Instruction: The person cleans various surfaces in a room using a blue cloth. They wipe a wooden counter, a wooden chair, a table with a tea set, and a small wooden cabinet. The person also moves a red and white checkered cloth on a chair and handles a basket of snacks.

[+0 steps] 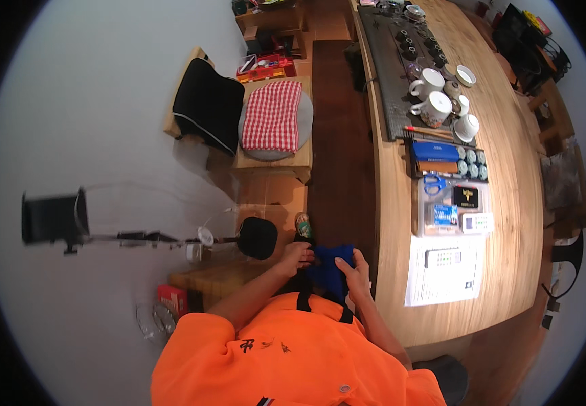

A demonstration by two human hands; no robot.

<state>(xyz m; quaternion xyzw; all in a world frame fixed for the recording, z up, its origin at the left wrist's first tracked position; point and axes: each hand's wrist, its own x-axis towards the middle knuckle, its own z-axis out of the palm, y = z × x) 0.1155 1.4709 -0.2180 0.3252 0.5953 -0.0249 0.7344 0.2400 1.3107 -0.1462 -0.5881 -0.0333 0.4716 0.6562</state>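
A crumpled blue cloth (327, 268) is low in front of my body, to the left of the table's edge. My right hand (354, 268) grips its right side, with the thumb lying over the fabric. At the cloth's left edge, my left hand (298, 257) has its fingers bent and closed on it, though the fingertips are partly hidden. Dark straps cross the front of my orange shirt just below the cloth.
On my right runs a long wooden table (509, 271). It bears a printed sheet (442, 291), a clear plastic box (428, 227) with blue scissors (434, 184), white mugs (434, 108) and a dark tea tray (391, 101). Left are a cushioned chair (273, 118) and a phone stand (151, 237).
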